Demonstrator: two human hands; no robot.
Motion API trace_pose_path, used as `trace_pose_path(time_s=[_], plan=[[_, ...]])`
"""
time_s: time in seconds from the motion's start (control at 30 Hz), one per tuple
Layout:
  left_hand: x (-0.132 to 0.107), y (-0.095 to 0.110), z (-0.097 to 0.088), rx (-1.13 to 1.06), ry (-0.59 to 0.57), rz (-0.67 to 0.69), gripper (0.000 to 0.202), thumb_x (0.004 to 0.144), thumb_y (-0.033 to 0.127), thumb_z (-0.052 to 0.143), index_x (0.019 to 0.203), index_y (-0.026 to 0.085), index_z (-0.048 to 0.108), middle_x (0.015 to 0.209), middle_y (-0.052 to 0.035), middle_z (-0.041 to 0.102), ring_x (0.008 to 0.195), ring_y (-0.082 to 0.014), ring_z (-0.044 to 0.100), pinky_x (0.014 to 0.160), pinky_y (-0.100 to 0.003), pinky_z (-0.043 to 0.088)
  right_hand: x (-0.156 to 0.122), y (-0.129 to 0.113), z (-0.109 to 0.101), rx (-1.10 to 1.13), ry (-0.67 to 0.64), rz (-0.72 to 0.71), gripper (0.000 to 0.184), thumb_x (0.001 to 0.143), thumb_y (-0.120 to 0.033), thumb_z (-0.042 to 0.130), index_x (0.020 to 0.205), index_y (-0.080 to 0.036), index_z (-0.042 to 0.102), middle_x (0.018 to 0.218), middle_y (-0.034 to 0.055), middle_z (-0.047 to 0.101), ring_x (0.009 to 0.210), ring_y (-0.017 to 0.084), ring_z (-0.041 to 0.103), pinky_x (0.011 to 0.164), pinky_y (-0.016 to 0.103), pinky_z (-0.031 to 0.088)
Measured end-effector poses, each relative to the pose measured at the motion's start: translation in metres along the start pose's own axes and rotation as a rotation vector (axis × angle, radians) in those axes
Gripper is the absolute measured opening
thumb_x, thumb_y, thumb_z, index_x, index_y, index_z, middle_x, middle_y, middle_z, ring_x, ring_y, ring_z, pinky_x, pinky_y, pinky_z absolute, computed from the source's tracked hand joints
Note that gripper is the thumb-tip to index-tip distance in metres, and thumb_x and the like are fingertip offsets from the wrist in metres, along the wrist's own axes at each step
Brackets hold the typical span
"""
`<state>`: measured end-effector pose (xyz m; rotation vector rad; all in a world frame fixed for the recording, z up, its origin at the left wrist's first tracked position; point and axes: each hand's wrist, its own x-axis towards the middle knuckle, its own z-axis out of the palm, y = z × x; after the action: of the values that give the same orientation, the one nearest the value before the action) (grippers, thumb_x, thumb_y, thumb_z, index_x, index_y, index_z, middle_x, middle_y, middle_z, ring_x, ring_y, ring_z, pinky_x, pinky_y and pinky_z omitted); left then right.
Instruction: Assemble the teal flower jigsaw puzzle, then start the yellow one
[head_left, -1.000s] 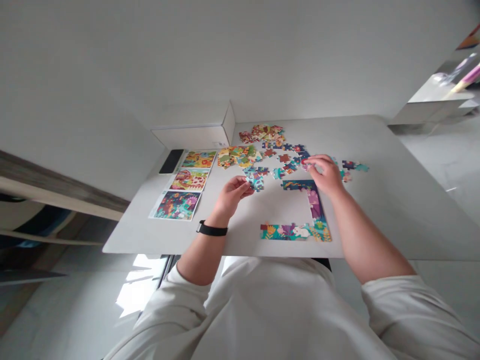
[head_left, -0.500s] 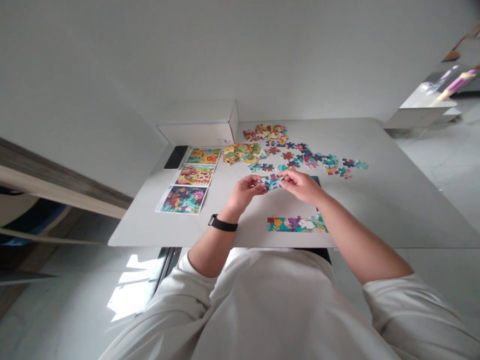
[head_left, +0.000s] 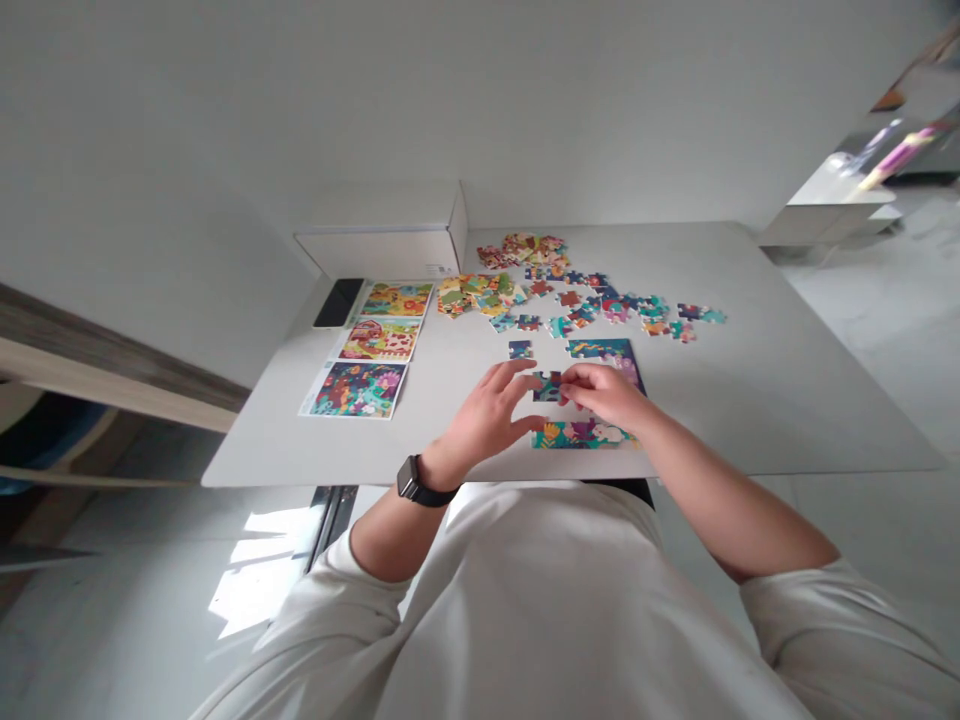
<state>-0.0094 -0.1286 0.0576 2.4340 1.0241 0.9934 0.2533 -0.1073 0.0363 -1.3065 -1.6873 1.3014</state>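
Inside the puzzle border (head_left: 581, 434), hands (head_left: 484, 415) (head_left: 604, 393) now part around one piece (head_left: 547, 386).

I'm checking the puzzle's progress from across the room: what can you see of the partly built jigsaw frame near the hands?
The partly built cardboard jigsaw frame lies flat on the pale table. It has a teal bottom strip with flowers and a white rabbit, a dark blue top strip, and a purple right side. No left side shows. The right hand covers part of it.

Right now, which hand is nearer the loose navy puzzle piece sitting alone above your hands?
Left. The left hand sits just below the loose puzzle piece, fingertips close by; the right hand, pinching another piece, is farther off to its lower right.
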Motion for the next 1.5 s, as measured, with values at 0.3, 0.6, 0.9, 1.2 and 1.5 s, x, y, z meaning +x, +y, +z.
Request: trace_pose_path(time_s=[0.3, 0.6, 0.9, 1.2, 1.5], plan=[[-0.044, -0.01, -0.002, 0.023, -0.097, -0.041, 0.024, 0.104, 0.028, 0.071, 0.128, 0.027, 0.072, 0.134, -0.0112, 0.076, 0.124, -0.0271, 0.073, 0.111, -0.046, 0.058, -0.016, 0.0, 0.025, -0.175, -0.027, -0.017, 0.02, 0.099, -0.046, 0.07, 0.098, -0.028, 0.077, 0.086, -0.0003, 0.083, 0.056, 0.016, 0.069, 0.053, 0.028, 0.051], [-0.074, -0.025, 0.0, 0.086, -0.25, -0.068, 0.019, 0.102, 0.035, 0.073, 0.12, 0.028, 0.08, 0.135, -0.0087, 0.079, 0.125, -0.0291, 0.073, 0.114, -0.049, 0.053, -0.023, 0.007, 0.006, -0.465, -0.002, -0.198, 0.016, 0.097, -0.033, 0.069, 0.106, -0.028, 0.082, 0.089, 0.0014, 0.083, 0.078, 0.021, 0.076, 0.075, 0.033, 0.056], [-0.074, -0.027, 0.002, 0.095, -0.275, -0.079, 0.022, 0.1, 0.038, 0.076, 0.121, 0.03, 0.082, 0.134, -0.0089, 0.079, 0.125, -0.0295, 0.071, 0.116, -0.049, 0.05, -0.029, 0.006, 0.017, -0.629, -0.186, -0.399, 0.023, 0.098, -0.024, 0.067, 0.111, -0.029, 0.085, 0.101, 0.0035, 0.081, 0.089, 0.021, 0.073, 0.086, 0.033, 0.054], [-0.073, -0.023, 0.0, 0.104, -0.287, -0.061, 0.022, 0.101, 0.035, 0.075, 0.121, 0.031, 0.083, 0.135, -0.0077, 0.079, 0.126, -0.03, 0.07, 0.116, -0.049, 0.049, -0.029, 0.008, 0.028, -0.675, -0.238, -0.426, 0.029, 0.095, -0.018, 0.069, 0.111, -0.032, 0.088, 0.114, 0.0029, 0.082, 0.095, 0.022, 0.077, 0.09, 0.034, 0.058], [-0.07, -0.024, -0.002, 0.088, -0.257, -0.047, 0.018, 0.104, 0.031, 0.069, 0.109, 0.032, 0.086, 0.126, -0.0059, 0.082, 0.116, -0.0269, 0.073, 0.11, -0.046, 0.051, -0.031, 0.001, 0.036, -0.757, -0.29, -0.563, 0.028, 0.094, -0.015, 0.069, 0.102, -0.032, 0.09, 0.119, 0.0038, 0.083, 0.103, 0.025, 0.075, 0.101, 0.041, 0.057]])
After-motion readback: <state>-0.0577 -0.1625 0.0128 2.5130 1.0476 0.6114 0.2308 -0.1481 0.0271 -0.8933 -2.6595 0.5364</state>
